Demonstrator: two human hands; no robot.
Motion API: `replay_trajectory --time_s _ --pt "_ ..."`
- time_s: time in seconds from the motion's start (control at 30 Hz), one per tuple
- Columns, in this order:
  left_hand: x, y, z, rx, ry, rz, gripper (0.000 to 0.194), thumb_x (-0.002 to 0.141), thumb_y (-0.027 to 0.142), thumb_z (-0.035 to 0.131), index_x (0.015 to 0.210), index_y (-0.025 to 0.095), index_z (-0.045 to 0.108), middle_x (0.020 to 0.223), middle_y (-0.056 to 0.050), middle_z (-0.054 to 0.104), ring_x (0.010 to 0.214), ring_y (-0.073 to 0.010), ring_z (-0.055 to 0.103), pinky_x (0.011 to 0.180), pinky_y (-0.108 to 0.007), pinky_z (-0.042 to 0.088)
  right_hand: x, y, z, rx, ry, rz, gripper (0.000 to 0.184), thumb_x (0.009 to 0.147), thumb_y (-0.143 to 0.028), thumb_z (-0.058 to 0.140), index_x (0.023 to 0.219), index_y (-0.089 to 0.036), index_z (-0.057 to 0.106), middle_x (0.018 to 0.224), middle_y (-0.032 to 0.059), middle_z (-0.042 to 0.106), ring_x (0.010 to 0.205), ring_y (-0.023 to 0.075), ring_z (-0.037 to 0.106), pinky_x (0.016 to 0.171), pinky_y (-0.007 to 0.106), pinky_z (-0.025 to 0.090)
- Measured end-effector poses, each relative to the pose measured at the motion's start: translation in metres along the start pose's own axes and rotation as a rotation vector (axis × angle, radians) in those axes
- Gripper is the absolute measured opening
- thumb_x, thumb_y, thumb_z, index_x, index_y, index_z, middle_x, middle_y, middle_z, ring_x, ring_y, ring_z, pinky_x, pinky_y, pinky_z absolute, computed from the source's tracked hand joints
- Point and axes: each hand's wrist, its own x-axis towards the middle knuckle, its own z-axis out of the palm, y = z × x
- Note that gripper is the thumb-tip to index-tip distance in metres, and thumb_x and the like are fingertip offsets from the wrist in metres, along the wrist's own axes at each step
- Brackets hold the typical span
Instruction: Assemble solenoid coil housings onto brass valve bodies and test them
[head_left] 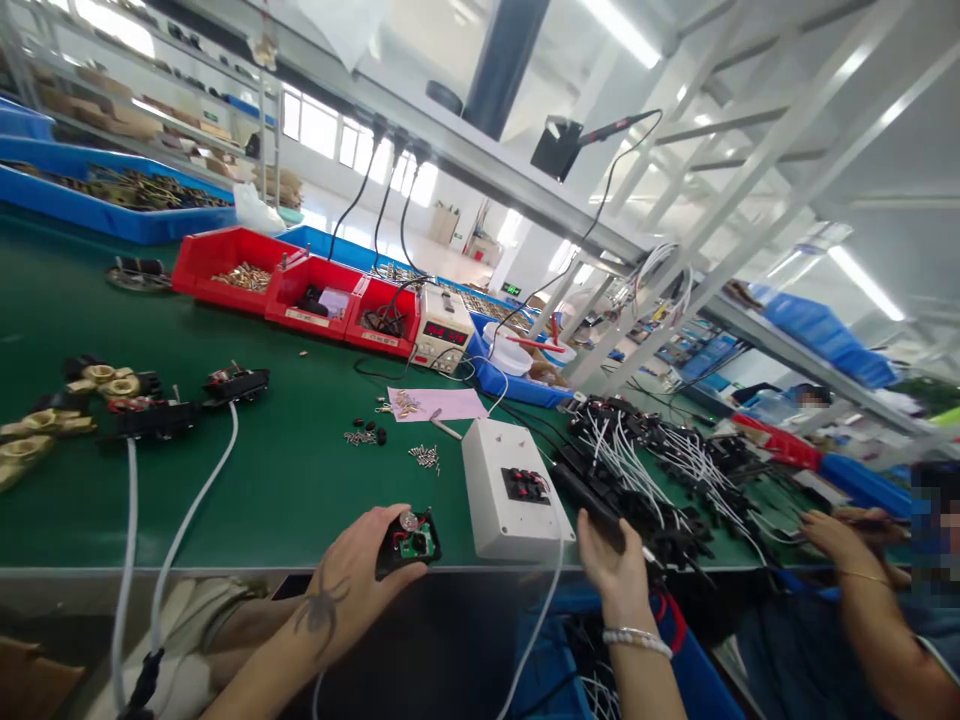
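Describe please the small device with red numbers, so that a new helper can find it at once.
On the green table, follow the three red bins to the right end of their row. Just beside the last bin stands a cream, box-shaped device. Its lit red digits set it apart from the bins and the nearer white box.
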Motion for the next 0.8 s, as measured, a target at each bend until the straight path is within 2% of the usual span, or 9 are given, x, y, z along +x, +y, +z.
replay_trajectory --time_s 0.1,0.2,0.27,0.33,0.4,0.47,0.6,0.73,0.8 --pt "-0.006 0.005 -0.005 -0.046 0.005 -0.05 0.052 0.082 0.041 0.067 0.129 0.024 0.053 0.12 -0.008 0.068 0.108 -0.0288 0.067 0.09 -0.045 0.056 -0.001 -0.003 0.019 -0.178 -0.1 -0.011 0.023 0.096 -0.034 0.061 0.088 -0.013 0.064 0.085 0.0025 0.066 0.074 0.0155 0.066 0.068 0.032 0.057" --pt "-0.018 0.018 -0.015 -0.093 -0.001 -0.094 0.064 0.084 0.045 0.065 0.141 0.027 0.042 0.13 -0.008 0.063 0.113 -0.0279 0.065 0.095 -0.044 0.054 0.012 -0.023 0.055 -0.309 -0.145 -0.192 0.016 0.094 -0.029 0.064 0.094 -0.013 0.066 0.101 0.0051 0.068 0.094 0.0194 0.066 0.084 0.039 0.056" --pt "-0.027 0.03 -0.025 -0.177 -0.006 -0.138 0.071 0.08 0.052 0.07 0.141 0.03 0.042 0.133 -0.007 0.061 0.115 -0.0291 0.063 0.1 -0.046 0.05 0.026 -0.032 0.084 -0.388 -0.232 -0.302 0.016 0.092 -0.026 0.067 0.102 -0.014 0.067 0.111 0.0065 0.067 0.105 0.022 0.063 0.092 0.043 0.053" --pt "-0.034 0.044 -0.035 -0.332 -0.017 -0.204 0.077 0.071 0.059 0.077 0.136 0.032 0.047 0.131 -0.006 0.061 0.116 -0.0307 0.061 0.101 -0.046 0.049 0.038 -0.032 0.11 -0.475 -0.337 -0.334 0.019 0.093 -0.025 0.066 0.108 -0.014 0.066 0.109 0.0062 0.068 0.1 0.0212 0.065 0.091 0.043 0.054" --pt "-0.039 0.057 -0.044 -0.617 -0.026 -0.277 0.075 0.067 0.067 0.076 0.13 0.032 0.053 0.123 -0.005 0.065 0.108 -0.0295 0.063 0.094 -0.043 0.053 0.045 -0.025 0.128 -0.568 -0.441 -0.325 0.016 0.093 -0.027 0.066 0.101 -0.013 0.067 0.098 0.0041 0.07 0.089 0.0191 0.067 0.086 0.041 0.055" --pt "-0.04 0.068 -0.051 -1.024 -0.055 -0.392 0.065 0.075 0.073 0.064 0.12 0.028 0.062 0.106 -0.006 0.068 0.088 -0.0233 0.065 0.081 -0.038 0.056 0.046 -0.016 0.135 -0.643 -0.518 -0.317 0.017 0.093 -0.029 0.066 0.089 -0.013 0.068 0.089 0.0025 0.07 0.085 0.0182 0.067 0.085 0.04 0.055" --pt "-0.034 0.084 -0.053 -1.707 -0.15 -0.613 0.064 0.089 0.071 0.042 0.106 0.017 0.072 0.076 -0.005 0.058 0.059 -0.0109 0.049 0.061 -0.027 0.048 0.048 -0.006 0.133 -0.688 -0.554 -0.327 0.024 0.095 -0.035 0.063 0.085 -0.014 0.068 0.087 0.0024 0.07 0.088 0.0186 0.067 0.09 0.041 0.052" --pt "-0.031 0.095 -0.051 -2.005 -0.209 -0.636 0.069 0.095 0.064 0.03 0.108 0.011 0.072 0.074 -0.003 0.05 0.059 -0.0093 0.048 0.061 -0.023 0.042 0.053 -0.004 0.133 -0.659 -0.505 -0.307 0.043 0.096 -0.05 0.055 0.076 -0.015 0.069 0.079 0.0035 0.071 0.082 0.0184 0.067 0.09 0.041 0.051" --pt "-0.032 0.099 -0.052 -2.058 -0.235 -0.606 0.065 0.096 0.061 0.036 0.111 0.009 0.071 0.076 -0.003 0.05 0.061 -0.0094 0.049 0.063 -0.023 0.041 0.054 -0.003 0.134 -0.634 -0.478 -0.299 0.054 0.093 -0.061 0.052 0.072 -0.015 0.071 0.078 0.0072 0.073 0.08 0.0198 0.067 0.089 0.041 0.051"
